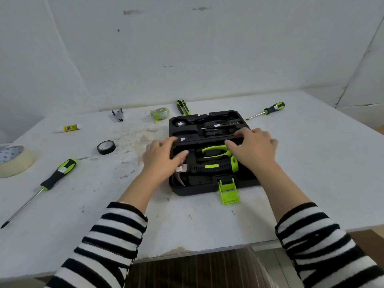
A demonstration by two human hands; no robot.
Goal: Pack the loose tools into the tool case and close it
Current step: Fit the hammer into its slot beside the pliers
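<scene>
the right hand (253,149) has its fingers curled over a black bar (207,140) that runs across the middle of the open case (209,187), thumb tucked under the bar's right end. the left hand (164,156) lies at the bar's left end with fairly straight fingers touching it and the thumb on the case's left side; whether it really holds anything i cannot tell. whether the bar is loose or part of the case is not clear either.

the case lies flat near the middle of the table (311,163), green latch (228,192) hanging out toward the person. in its near half sit a hammer (209,166) and, just behind it, green-handled pliers (216,151).

outside the case: a knife (182,107) just behind its far left corner, a tape measure (160,113) beside that, a short screwdriver (270,110) off the far right corner. well to the left lie a stapler (118,115), glue stick (69,128), black tape (106,147), masking tape (15,163) and a long screwdriver (56,177).
</scene>
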